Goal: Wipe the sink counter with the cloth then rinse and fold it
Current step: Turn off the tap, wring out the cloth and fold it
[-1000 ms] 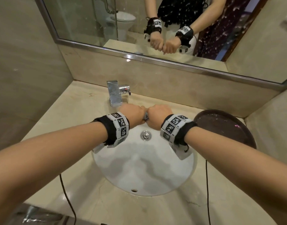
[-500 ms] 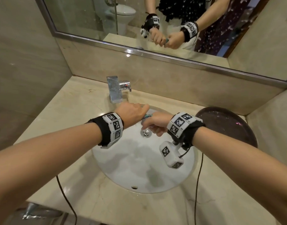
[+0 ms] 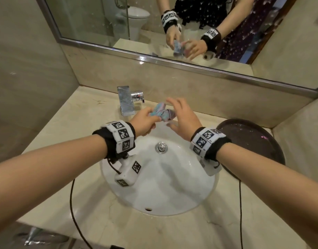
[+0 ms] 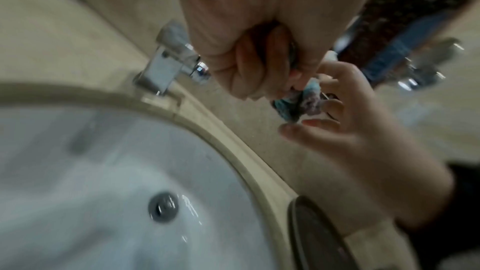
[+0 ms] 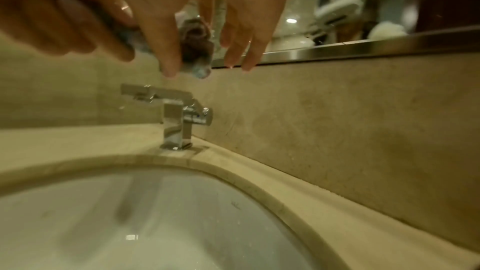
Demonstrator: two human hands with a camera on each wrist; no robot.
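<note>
Left hand (image 3: 142, 121) clenched on bunched cloth (image 3: 162, 113), held above sink (image 3: 172, 191) rear rim, just right of faucet (image 3: 126, 100). Right hand (image 3: 181, 119) fingers spread, apart, beside cloth w/o gripping. Dark round tray (image 3: 253, 141) on tabletop (image 3: 46, 126), right of faucet.

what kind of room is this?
Almost certainly a bathroom: a white basin set in a beige stone counter with a chrome tap, a wall mirror above, and a toilet reflected in it.
</note>
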